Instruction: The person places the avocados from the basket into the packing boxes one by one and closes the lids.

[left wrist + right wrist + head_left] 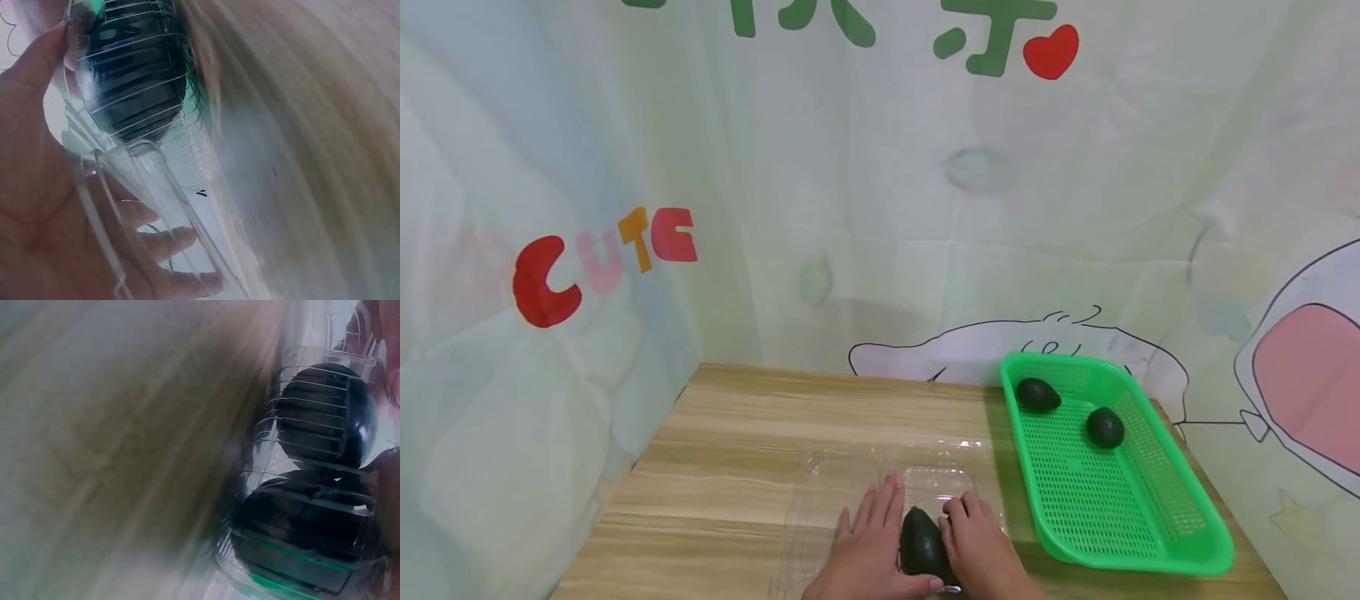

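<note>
A clear plastic clamshell box (936,479) lies unfolded on the table, its lid half to the left. Inside its right half sits a dark avocado (922,543), between my hands. My left hand (867,546) rests along the box's middle with fingers straight, its thumb across the near end of that avocado. My right hand (983,546) curls its fingers over a second avocado, mostly hidden from above. Through the ribbed box wall, the right wrist view shows two avocados (319,419) side by side, and the left wrist view shows one avocado (134,75).
A green plastic basket (1082,508) stands to the right of the box, holding two avocados (1038,395). The wooden table (722,475) meets a printed cloth backdrop (850,250) at the back and left.
</note>
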Demonstrator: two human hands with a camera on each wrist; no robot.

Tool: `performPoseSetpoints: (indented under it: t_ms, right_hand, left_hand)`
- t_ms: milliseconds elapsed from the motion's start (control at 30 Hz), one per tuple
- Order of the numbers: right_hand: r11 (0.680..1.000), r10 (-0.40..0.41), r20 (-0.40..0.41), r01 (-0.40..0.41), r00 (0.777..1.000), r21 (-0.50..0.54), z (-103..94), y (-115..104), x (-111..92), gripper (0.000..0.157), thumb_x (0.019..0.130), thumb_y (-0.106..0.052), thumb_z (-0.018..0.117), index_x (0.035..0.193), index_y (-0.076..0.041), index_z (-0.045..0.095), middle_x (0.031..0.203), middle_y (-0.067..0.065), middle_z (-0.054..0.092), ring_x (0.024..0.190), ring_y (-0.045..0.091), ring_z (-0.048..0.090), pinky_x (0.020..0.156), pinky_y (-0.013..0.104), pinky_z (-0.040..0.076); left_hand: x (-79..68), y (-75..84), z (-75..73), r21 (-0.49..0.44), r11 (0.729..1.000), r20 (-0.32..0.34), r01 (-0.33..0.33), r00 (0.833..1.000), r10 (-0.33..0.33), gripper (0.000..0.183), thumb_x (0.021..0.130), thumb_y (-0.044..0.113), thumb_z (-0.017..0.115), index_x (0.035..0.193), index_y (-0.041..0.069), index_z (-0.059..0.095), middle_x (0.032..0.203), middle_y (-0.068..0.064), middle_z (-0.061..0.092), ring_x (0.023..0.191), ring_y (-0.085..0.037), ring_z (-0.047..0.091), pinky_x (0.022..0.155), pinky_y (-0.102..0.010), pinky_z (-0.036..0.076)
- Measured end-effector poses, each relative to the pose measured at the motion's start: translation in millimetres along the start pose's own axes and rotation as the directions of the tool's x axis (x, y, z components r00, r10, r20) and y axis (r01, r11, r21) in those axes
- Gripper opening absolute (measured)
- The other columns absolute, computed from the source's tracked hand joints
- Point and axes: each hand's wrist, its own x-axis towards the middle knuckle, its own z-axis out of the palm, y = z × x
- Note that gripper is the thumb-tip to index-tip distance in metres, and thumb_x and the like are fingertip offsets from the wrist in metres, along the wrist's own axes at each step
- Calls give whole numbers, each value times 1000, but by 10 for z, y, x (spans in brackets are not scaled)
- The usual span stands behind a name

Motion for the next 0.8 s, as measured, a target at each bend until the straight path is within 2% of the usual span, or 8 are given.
performPoseSetpoints:
  t_ms: [433,800]
  right_hand:
    - [998,-56,-58,56,997,-6,-9,13,15,14,89,-23,64,99,-12,62,96,-2,55,86,16,54,77,37,51]
    - [999,-32,-56,32,998,-8,-58,15,18,21,86,-28,69,99,-13,62,98,-2,57,85,16,54,75,37,51]
  left_hand:
    - [-10,6,-9,-4,1000,-8,-14,1000,14,129,62,90,51,154,8,14,162,-8,7,144,-38,21,101,-73,26]
    - [-10,-7,-5,-15,1000,1,-10,1000,10,130,62,91,51,154,8,14,162,-7,6,143,-39,22,100,-73,25]
